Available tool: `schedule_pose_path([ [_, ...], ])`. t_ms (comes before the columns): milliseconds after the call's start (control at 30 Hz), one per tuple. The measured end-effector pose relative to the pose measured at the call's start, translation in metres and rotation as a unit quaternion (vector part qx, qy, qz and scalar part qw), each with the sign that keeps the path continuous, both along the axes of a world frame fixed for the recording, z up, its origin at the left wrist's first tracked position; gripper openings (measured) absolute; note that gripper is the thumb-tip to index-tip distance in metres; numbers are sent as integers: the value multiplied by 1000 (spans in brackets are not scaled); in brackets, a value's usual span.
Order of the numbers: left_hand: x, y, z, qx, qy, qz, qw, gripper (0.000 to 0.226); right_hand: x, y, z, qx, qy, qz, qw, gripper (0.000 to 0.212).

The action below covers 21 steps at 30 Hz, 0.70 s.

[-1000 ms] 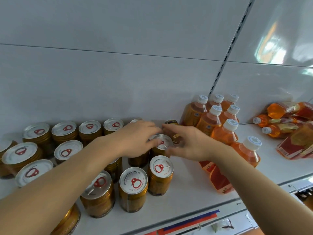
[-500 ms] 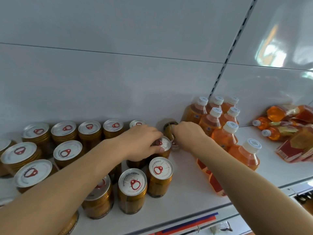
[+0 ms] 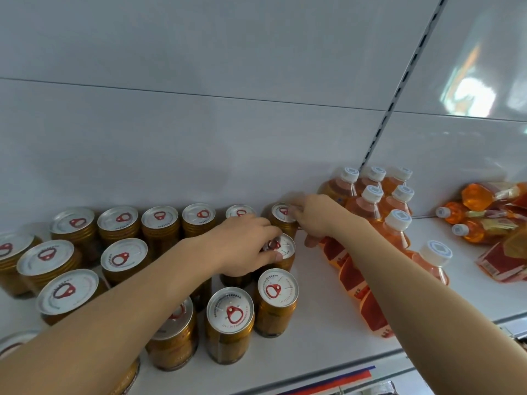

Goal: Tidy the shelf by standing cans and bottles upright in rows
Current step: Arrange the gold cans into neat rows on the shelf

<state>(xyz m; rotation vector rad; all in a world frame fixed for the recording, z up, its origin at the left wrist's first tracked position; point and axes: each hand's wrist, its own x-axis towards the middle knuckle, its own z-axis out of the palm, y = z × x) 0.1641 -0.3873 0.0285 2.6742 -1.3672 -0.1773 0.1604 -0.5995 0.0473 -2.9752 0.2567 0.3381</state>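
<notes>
Gold cans with silver lids and red pull rings stand upright in rows on the white shelf. My right hand grips the rim of an upright can at the right end of the back row, by the wall. My left hand rests on top of the can just in front of it, fingers curled over the lid. To the right, orange drink bottles with white caps stand upright in rows. Further right, several bottles lie on their sides.
Two front cans stand close under my left arm. Red-labelled packs lie at the far right. The shelf's front edge carries a red and blue strip. A slotted upright runs up the white back wall.
My right hand has carried the can to the back and stood it upright at the end of the back row. My left hand has stayed on the can in front.
</notes>
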Motion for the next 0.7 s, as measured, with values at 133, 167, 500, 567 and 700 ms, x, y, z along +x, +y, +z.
schedule_pose_path([
  [133, -1, 0, -1, -5, 3, 7, 1000, 55, -8, 5, 0, 69, -9, 25, 997, 61],
  [167, -1, -1, 0, -6, 3, 9, 1000, 54, -7, 5, -2, 49, -16, 33, 998, 62],
  [500, -11, 28, 14, -32, -47, 74, 996, 60, -11, 24, 15, -124, -152, 68, 978, 51],
  [567, -14, 45, 18, -40, -72, 112, 990, 59, -11, 40, 21, -105, -184, 108, 971, 52],
  [700, -21, 94, 21, -50, -104, 185, 976, 55, -9, 85, 12, -45, -176, 209, 961, 57],
])
